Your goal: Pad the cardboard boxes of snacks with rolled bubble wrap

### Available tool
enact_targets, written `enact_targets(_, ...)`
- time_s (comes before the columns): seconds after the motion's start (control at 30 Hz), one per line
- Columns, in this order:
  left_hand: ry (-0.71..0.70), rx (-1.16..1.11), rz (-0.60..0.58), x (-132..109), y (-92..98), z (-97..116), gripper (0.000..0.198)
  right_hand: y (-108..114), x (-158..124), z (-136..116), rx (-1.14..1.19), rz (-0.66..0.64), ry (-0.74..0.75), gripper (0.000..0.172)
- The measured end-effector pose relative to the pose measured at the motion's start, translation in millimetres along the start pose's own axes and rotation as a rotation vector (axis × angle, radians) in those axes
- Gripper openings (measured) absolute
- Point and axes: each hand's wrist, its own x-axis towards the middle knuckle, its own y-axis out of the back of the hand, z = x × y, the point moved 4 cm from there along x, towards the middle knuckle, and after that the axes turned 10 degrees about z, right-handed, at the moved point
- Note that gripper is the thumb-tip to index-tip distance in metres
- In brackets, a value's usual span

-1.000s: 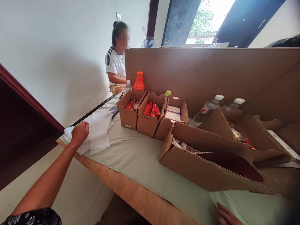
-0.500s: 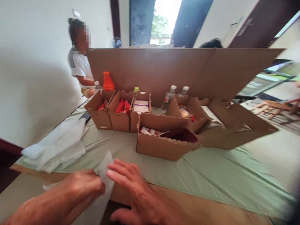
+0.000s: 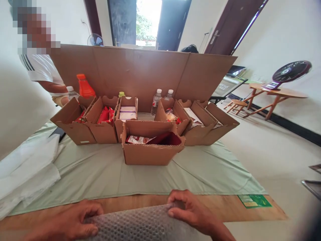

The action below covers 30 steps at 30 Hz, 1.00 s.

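At far left, a seated person in a white shirt (image 3: 42, 70) sits beyond a table covered with a pale green cloth (image 3: 213, 177); loose white plastic sheets (image 3: 30, 167) lie nearer. Next, the left hand (image 3: 69, 220) pinches one upper corner of grey bubble wrap (image 3: 135, 224), which stretches across the bottom centre by the table's near edge. Behind it stands an open cardboard box (image 3: 146, 155) holding packets. Rightward, the right hand (image 3: 194, 211), apart from the left, grips the wrap's other corner. Farther right is a green label (image 3: 255, 201).
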Motion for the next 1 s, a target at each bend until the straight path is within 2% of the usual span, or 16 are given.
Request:
enact_targets(0.07,0.026,-0.03,-0.105,9,2.3,5,0.037,17,-2,1,-0.09,0.045,0.019,0.018)
enact_targets(0.1,0.026,-0.04,-0.118,14,7.4,10,0.037,23,0,0,-0.133,0.063,0.034,0.017)
enact_targets(0.2,0.003,0.003,-0.084,40,29.3,18,0.037,28,21,3,-0.282,0.106,0.07,0.014)
enact_targets(0.27,-0.002,0.114,-0.051,61,42.2,14,0.041,29,41,10,-0.423,0.172,0.079,0.009)
enact_targets(0.33,-0.011,0.326,0.087,77,54.6,3,0.045,30,55,22,-0.541,0.288,0.075,0.012)
enact_targets(0.4,-0.074,0.586,0.347,82,63.2,-3,0.049,32,58,34,-0.599,0.41,0.055,0.027)
enact_targets(0.47,-0.209,0.782,0.611,74,57.5,-1,0.047,28,50,40,-0.621,0.519,0.08,0.031)
enact_targets(0.53,-0.401,0.862,0.731,61,32.3,7,0.038,14,38,35,-0.625,0.586,0.189,0.028)
enact_targets(0.57,-0.496,0.866,0.724,56,14.7,11,0.034,2,34,29,-0.623,0.577,0.264,0.028)
enact_targets(0.63,-0.637,0.848,0.62,52,-21.8,17,0.031,-27,29,17,-0.623,0.465,0.392,0.031)
enact_targets(0.7,-0.682,0.808,0.522,54,-46.7,17,0.031,-51,28,14,-0.64,0.309,0.447,0.034)
enact_targets(0.73,-0.683,0.777,0.491,56,-52.5,14,0.031,-55,26,17,-0.652,0.253,0.449,0.034)
enact_targets(0.8,-0.689,0.694,0.455,59,-52.2,7,0.03,-47,19,33,-0.673,0.238,0.408,0.031)
enact_targets(0.87,-0.696,0.622,0.471,56,-40.6,-3,0.029,-20,8,54,-0.695,0.331,0.338,0.028)
enact_targets(0.93,-0.666,0.616,0.603,50,-22.4,-12,0.026,9,-1,72,-0.723,0.463,0.274,0.029)
enact_targets(1.0,-0.547,0.689,0.797,41,-4.1,-22,0.026,26,1,82,-0.737,0.542,0.251,0.032)
